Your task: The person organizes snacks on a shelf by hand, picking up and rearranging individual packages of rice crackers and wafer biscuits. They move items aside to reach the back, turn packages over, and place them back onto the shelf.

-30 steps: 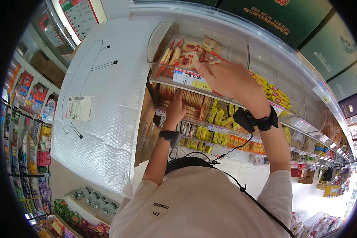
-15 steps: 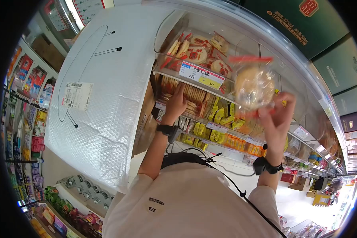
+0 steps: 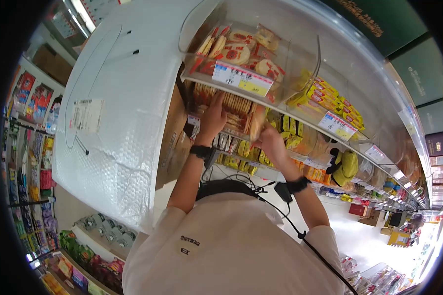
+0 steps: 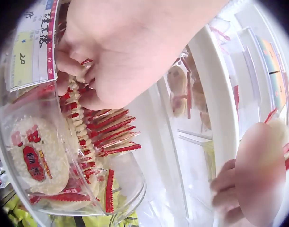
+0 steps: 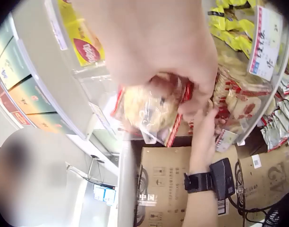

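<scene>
Your right hand [image 3: 270, 143] has brought the pack [image 3: 256, 123] down from overhead to the front of the middle bin [image 3: 231, 132], still pinching it, while your left hand [image 3: 214, 118] inside that bin stays curled over the standing packs [image 3: 236, 105], so the pack looks almost at its row.

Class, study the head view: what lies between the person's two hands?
A row of upright cracker packets stands between the left hand and the right hand, which pinches one more packet at the row's end. The head view shows it.
</scene>
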Demonstrator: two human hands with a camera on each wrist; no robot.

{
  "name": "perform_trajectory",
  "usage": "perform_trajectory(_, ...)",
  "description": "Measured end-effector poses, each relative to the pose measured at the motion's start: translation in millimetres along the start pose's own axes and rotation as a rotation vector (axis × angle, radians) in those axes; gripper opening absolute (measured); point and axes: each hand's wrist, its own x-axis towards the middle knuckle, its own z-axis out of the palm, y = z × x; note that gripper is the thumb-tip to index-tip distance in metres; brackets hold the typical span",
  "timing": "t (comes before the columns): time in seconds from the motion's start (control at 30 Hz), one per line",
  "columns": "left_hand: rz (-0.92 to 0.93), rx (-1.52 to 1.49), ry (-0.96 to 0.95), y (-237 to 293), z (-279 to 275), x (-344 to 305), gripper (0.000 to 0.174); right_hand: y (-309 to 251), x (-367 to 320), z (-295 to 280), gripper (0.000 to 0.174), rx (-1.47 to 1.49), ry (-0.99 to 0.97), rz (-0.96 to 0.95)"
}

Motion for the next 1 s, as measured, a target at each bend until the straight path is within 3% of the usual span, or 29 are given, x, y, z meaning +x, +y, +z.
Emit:
perform_trajectory(0.17,0.011,-0.041,0.069,-1.9,3.2,-0.5,0.066,4.8,52.7,21.4,0.073,-0.080,-0.021,0.055)
perform_trajectory(0.2,0.002,-0.040,0.074,-1.2,3.4,-0.5,0.066,4.9,57.6,29.5,0.074,-0.126,-0.026,0.040)
perform_trajectory(0.23,-0.008,-0.041,0.079,0.2,4.3,-1.1,0.066,2.9,59.2,42.6,0.077,-0.289,-0.023,-0.100)
perform_trajectory(0.33,-0.074,-0.038,0.064,8.6,2.1,-0.7,0.061,2.1,85.2,44.7,0.066,-0.419,0.035,-0.148)
perform_trajectory(0.37,-0.133,-0.008,0.003,13.3,-0.9,-0.6,0.062,5.1,100.2,35.7,0.075,-0.426,0.057,-0.076)
perform_trajectory(0.47,-0.107,-0.032,0.052,12.4,0.9,-0.3,0.062,10.9,121.9,37.1,0.091,-0.478,0.200,-0.112)
perform_trajectory(0.57,-0.085,-0.068,0.048,9.1,-0.7,-1.5,0.060,15.0,131.5,49.5,0.086,-0.684,0.261,-0.163)
perform_trajectory(0.7,-0.046,-0.119,0.067,8.1,-6.1,-2.9,0.064,17.6,158.4,49.2,0.084,-0.758,0.132,0.037)
perform_trajectory(0.8,-0.006,-0.161,0.054,6.8,-13.5,-1.5,0.058,26.3,170.2,55.6,0.083,-0.833,0.155,-0.046)
perform_trajectory(0.87,0.017,-0.185,0.116,9.2,-14.4,-2.9,0.047,36.0,185.7,47.4,0.084,-0.959,0.166,-0.228)
perform_trajectory(0.93,0.001,-0.223,0.098,15.9,-22.0,-5.7,0.036,30.8,177.2,57.1,0.084,-0.977,0.165,-0.282)
perform_trajectory(1.0,-0.055,-0.270,-0.001,26.6,-39.0,-10.1,0.025,14.5,155.4,74.8,0.083,-0.889,0.148,-0.204)
